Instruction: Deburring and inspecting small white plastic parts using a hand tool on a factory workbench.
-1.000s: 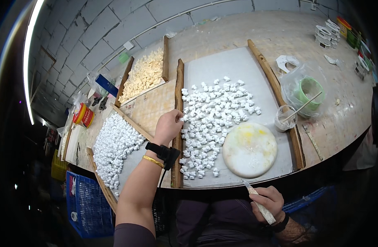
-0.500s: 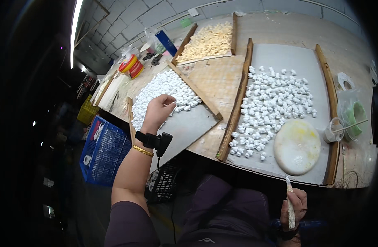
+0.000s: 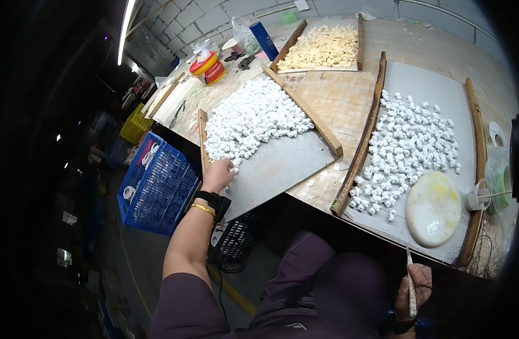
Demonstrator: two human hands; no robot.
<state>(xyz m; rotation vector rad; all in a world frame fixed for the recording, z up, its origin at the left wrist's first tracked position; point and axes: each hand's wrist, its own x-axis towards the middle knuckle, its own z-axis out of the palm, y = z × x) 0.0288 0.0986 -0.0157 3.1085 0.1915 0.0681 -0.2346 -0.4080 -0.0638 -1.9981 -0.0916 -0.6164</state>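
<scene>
My left hand (image 3: 219,175) reaches to the near left edge of a pile of small knobbly white pieces (image 3: 254,116) on a grey board (image 3: 271,172). Its fingertips are pinched together round one of the white pieces at the pile's edge, mostly hidden by the fingers. Lower right, my right hand (image 3: 422,282) is closed round a slim tool with a pale wrapped handle (image 3: 412,291) and a thin pointed tip. That tip points up toward a rounded white slab with yellow smears (image 3: 433,209). More white pieces (image 3: 409,150) lie spread on the right board (image 3: 412,76).
Wooden strips (image 3: 361,152) edge the boards. Cream-coloured pieces (image 3: 321,48) fill a tray at the back. Beside it stand a blue box (image 3: 263,40) and a red-yellow tub (image 3: 207,69). A blue crate (image 3: 160,189) is at lower left; a small cup (image 3: 477,196) stands right of the slab.
My left hand has come down from above the pile to its near left edge, and its fingers have closed there. My right hand still holds the tool. The view has turned left.
</scene>
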